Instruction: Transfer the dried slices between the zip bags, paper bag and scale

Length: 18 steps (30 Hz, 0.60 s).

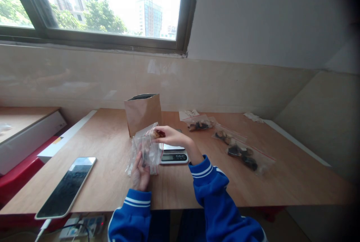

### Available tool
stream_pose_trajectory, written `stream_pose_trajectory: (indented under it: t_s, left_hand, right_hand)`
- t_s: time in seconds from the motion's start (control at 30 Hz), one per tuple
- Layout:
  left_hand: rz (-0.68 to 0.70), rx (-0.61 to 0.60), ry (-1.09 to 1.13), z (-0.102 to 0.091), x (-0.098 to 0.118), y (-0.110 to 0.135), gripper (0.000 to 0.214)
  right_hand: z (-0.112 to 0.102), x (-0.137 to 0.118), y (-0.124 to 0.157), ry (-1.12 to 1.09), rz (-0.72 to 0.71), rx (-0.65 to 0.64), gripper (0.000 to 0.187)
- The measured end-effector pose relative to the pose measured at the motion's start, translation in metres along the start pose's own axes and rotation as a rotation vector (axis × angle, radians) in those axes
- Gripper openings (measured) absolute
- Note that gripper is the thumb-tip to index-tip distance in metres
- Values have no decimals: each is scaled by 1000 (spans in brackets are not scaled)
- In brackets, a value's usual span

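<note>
A clear zip bag (pixel 147 146) is gripped from below by my left hand (pixel 140 174), above the table. Dark pieces show faintly through its plastic. At the bag's mouth my right hand (pixel 173 136) pinches a brown dried piece (pixel 159 133), too small to name exactly. Just behind and under my right wrist lies a digital kitchen scale (pixel 173 157), its display facing me and its plate partly covered by my hand. A brown paper bag (pixel 143 111) stands upright behind the zip bag, its top open.
Several zip bags of dried pieces (pixel 243 154) lie to the right, with crumpled white tissue (pixel 191 113) behind. A charging phone (pixel 69 185) lies at the left front. Beyond the left edge is a red stool (pixel 25 171); a wall with a window (pixel 112 6) rises behind.
</note>
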<state>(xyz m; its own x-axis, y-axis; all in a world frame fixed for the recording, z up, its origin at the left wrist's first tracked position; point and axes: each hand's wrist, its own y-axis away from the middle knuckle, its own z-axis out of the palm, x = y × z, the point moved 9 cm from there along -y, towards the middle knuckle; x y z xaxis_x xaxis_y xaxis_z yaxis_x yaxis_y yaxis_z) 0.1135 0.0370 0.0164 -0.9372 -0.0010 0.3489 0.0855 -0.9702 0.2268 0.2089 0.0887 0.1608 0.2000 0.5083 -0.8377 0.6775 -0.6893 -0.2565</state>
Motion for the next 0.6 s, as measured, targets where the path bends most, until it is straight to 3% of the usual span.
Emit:
stream_pose_trajectory:
  t_s: [0.27,0.47,0.6]
  left_hand:
    - [69,62,52,-5,9,-2,44]
    - [67,66,61,-5,10,-2,44]
    - [81,38,45,-6,11,-2,44]
  right_hand:
    - [-42,-25,-6,-40,-55,195,29]
    - [-103,-51,-46,285,-224,726,27]
    - [-105,-44,-87,454,-229,748,29]
